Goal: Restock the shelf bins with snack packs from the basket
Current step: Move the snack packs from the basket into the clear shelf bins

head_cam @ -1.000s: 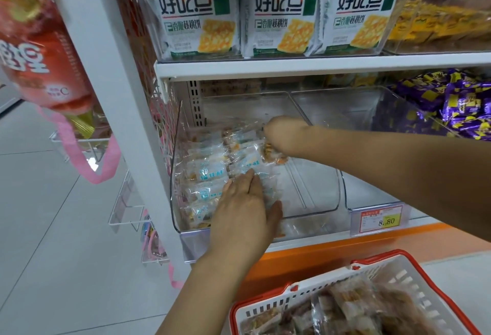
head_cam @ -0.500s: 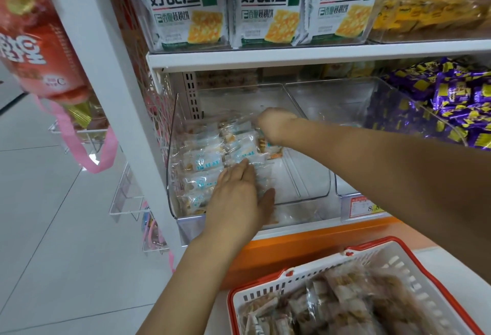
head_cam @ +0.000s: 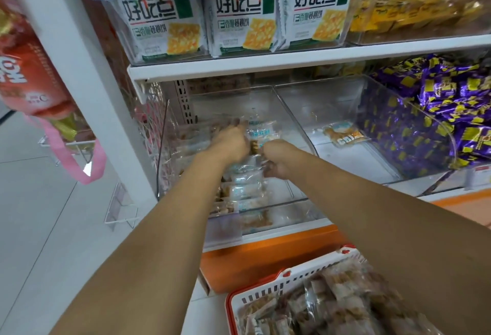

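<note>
Head-worn view looks forward and down — close over bin [head_cam: 223, 103] and basket [head_cam: 268, 292].

We stand in a shop aisle: at twelve o'clock a white shelf [head_cam: 292, 64] carries identical cracker packs [head_cam: 239, 21] faced outward in a row. Below it, clear bins [head_cam: 300, 132] hold loose snack packs [head_cam: 247, 191] and, at two o'clock, purple-wrapped sweets [head_cam: 451, 100]. A red-rimmed shopping basket [head_cam: 265, 289] heaped with packets sits at five o'clock, and a red packet [head_cam: 29, 74] hangs at ten o'clock.
</note>
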Demonstrator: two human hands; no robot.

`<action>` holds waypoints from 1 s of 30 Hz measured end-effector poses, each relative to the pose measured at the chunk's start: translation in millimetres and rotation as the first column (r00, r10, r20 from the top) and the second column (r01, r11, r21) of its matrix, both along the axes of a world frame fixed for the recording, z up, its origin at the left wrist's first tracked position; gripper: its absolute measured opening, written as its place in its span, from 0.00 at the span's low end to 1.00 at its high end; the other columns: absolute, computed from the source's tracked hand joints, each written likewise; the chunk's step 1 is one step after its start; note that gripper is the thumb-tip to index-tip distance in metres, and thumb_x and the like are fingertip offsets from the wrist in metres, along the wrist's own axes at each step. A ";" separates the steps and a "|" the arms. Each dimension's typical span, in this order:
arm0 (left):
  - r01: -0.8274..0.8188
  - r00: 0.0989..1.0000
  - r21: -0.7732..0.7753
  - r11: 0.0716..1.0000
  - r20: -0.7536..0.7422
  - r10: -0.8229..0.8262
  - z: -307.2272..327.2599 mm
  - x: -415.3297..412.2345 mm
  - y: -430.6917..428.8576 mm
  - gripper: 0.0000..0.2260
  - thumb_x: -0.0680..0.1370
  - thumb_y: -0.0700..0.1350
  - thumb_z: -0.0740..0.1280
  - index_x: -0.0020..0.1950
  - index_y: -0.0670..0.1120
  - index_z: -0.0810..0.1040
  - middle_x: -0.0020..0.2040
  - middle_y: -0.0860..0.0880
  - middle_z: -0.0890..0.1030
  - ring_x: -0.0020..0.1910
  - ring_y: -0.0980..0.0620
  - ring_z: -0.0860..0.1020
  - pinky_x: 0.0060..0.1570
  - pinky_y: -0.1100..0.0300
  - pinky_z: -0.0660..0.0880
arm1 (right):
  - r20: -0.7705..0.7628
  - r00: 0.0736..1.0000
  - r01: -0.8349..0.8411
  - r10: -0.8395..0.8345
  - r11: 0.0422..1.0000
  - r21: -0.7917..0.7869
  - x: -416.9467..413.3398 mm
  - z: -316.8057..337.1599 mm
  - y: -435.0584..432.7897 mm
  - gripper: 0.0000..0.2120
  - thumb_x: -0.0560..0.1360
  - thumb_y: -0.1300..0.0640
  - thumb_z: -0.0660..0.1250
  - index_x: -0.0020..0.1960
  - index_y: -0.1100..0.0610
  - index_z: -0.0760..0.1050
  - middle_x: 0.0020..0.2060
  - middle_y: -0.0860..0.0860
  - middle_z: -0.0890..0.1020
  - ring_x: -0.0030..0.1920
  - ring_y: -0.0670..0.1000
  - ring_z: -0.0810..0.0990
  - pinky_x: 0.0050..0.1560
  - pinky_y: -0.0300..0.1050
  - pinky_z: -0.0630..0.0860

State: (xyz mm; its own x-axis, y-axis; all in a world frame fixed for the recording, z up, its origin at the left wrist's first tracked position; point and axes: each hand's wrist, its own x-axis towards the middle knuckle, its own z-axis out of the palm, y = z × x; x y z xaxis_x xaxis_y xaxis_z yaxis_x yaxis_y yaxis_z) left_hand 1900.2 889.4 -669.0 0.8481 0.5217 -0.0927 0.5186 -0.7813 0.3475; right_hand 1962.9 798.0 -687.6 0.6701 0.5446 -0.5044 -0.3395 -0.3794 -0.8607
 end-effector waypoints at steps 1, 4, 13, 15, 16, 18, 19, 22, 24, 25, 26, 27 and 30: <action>0.031 0.999 0.027 0.999 -0.037 -0.030 -2.3 3.4 2.3 0.23 0.83 0.48 0.54 0.78 0.48 0.54 0.76 0.41 0.60 0.73 0.40 0.60 0.71 0.49 0.56 | -0.094 0.995 0.036 -0.029 0.996 0.078 1.1 -1.9 2.8 0.12 0.80 0.65 0.58 0.38 0.59 0.69 0.28 0.53 0.72 0.27 0.48 0.64 0.29 0.41 0.61; 0.082 0.994 0.098 0.992 -0.081 -0.074 -11.9 8.6 11.3 0.25 0.83 0.55 0.48 0.79 0.49 0.51 0.78 0.44 0.54 0.76 0.42 0.52 0.74 0.48 0.47 | -0.141 0.986 0.104 -0.091 0.991 0.088 9.5 -8.6 14.5 0.11 0.79 0.64 0.59 0.37 0.59 0.70 0.22 0.52 0.73 0.25 0.49 0.65 0.25 0.38 0.59; 0.074 0.995 0.144 0.987 -0.081 -0.062 -20.4 6.7 10.3 0.22 0.83 0.54 0.50 0.75 0.47 0.61 0.72 0.41 0.67 0.71 0.41 0.64 0.71 0.49 0.58 | -0.151 0.974 0.156 -0.171 0.982 -0.106 37.4 12.4 43.5 0.10 0.80 0.62 0.54 0.42 0.60 0.70 0.32 0.54 0.73 0.26 0.51 0.69 0.22 0.38 0.69; 0.065 0.996 0.153 0.986 -0.076 -0.054 -22.7 5.5 8.4 0.25 0.82 0.59 0.50 0.75 0.48 0.61 0.70 0.41 0.70 0.70 0.41 0.66 0.70 0.49 0.59 | -0.157 0.954 0.238 -0.254 0.965 -0.112 43.8 23.7 42.1 0.05 0.78 0.62 0.59 0.43 0.58 0.68 0.35 0.54 0.70 0.30 0.51 0.68 0.28 0.38 0.65; 0.073 0.995 0.160 0.984 -0.085 -0.060 -22.4 4.9 7.3 0.27 0.81 0.61 0.50 0.75 0.48 0.60 0.71 0.41 0.70 0.70 0.42 0.66 0.71 0.49 0.58 | -0.120 0.960 0.239 -0.252 0.964 -0.114 44.8 27.9 40.2 0.05 0.78 0.62 0.61 0.44 0.58 0.67 0.36 0.54 0.70 0.33 0.53 0.68 0.30 0.40 0.67; 0.086 0.991 0.149 0.985 -0.117 -0.068 -18.8 4.8 6.9 0.29 0.80 0.63 0.49 0.77 0.49 0.57 0.71 0.42 0.69 0.71 0.42 0.65 0.71 0.48 0.58 | -0.144 0.976 0.147 -0.166 0.980 -0.135 44.3 35.2 33.8 0.07 0.80 0.61 0.57 0.45 0.63 0.66 0.39 0.58 0.70 0.38 0.58 0.71 0.37 0.51 0.74; 0.079 0.990 0.122 0.989 -0.129 -0.063 -16.1 3.8 6.8 0.29 0.80 0.63 0.50 0.77 0.49 0.57 0.72 0.42 0.69 0.70 0.42 0.66 0.70 0.48 0.61 | -0.136 0.980 0.123 -0.145 0.980 -0.158 42.5 36.3 31.3 0.09 0.81 0.61 0.56 0.45 0.64 0.66 0.40 0.60 0.71 0.40 0.59 0.74 0.40 0.54 0.74; 0.049 0.995 0.064 0.997 -0.085 -0.043 -5.8 -5.3 1.6 0.24 0.82 0.57 0.54 0.74 0.47 0.64 0.67 0.41 0.73 0.64 0.43 0.72 0.62 0.52 0.69 | -0.163 0.982 0.073 -0.098 0.986 -0.153 29.7 43.0 22.3 0.09 0.81 0.58 0.57 0.52 0.64 0.70 0.50 0.62 0.76 0.53 0.60 0.79 0.42 0.61 0.76; 0.029 0.999 0.057 0.998 0.023 -0.031 1.9 -18.8 -10.6 0.17 0.82 0.50 0.57 0.66 0.43 0.73 0.59 0.39 0.78 0.52 0.45 0.75 0.51 0.55 0.71 | -0.127 0.990 0.036 -0.055 0.989 -0.144 26.2 47.7 14.5 0.13 0.79 0.57 0.59 0.61 0.62 0.69 0.58 0.64 0.73 0.56 0.62 0.78 0.51 0.62 0.78; 0.013 0.995 0.069 0.998 0.100 -0.020 5.6 -27.5 -19.0 0.15 0.81 0.47 0.58 0.62 0.41 0.75 0.55 0.39 0.80 0.49 0.45 0.76 0.48 0.56 0.73 | -0.099 0.995 0.005 -0.017 0.992 -0.127 22.5 53.8 7.1 0.12 0.79 0.57 0.60 0.60 0.62 0.68 0.55 0.64 0.74 0.52 0.60 0.80 0.47 0.57 0.81; -0.005 0.982 0.096 0.995 0.186 -0.013 9.1 -38.4 -29.1 0.13 0.81 0.45 0.59 0.60 0.41 0.77 0.53 0.39 0.81 0.49 0.43 0.77 0.48 0.54 0.74 | -0.054 0.997 -0.053 0.049 0.994 -0.091 15.3 63.0 -2.2 0.09 0.80 0.57 0.60 0.57 0.61 0.68 0.48 0.63 0.74 0.45 0.57 0.81 0.41 0.50 0.82; -0.023 0.961 0.131 0.991 0.275 -0.014 12.1 -50.4 -40.6 0.12 0.80 0.44 0.60 0.57 0.40 0.78 0.51 0.39 0.81 0.49 0.42 0.78 0.47 0.53 0.75 | 0.008 0.996 -0.091 0.092 0.994 -0.064 8.5 70.8 -11.6 0.05 0.80 0.58 0.61 0.54 0.60 0.69 0.42 0.60 0.75 0.38 0.53 0.80 0.37 0.44 0.82; -0.045 0.903 0.166 0.985 0.429 -0.031 11.0 -92.3 -78.5 0.11 0.80 0.46 0.61 0.42 0.42 0.76 0.37 0.43 0.79 0.38 0.42 0.76 0.33 0.55 0.68 | 0.341 0.909 -0.229 0.240 0.971 -0.070 -13.6 88.0 -50.8 0.09 0.79 0.63 0.61 0.41 0.60 0.75 0.29 0.53 0.72 0.26 0.47 0.72 0.28 0.36 0.73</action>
State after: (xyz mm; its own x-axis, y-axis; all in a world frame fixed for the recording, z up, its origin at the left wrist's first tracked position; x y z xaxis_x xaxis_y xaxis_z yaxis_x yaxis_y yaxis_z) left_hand 1808.0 810.9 -658.0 0.7820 0.5033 0.3675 0.3548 -0.8444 0.4015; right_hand 1949.3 747.2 -599.7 0.6595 0.6965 -0.2829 0.0775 -0.4373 -0.8960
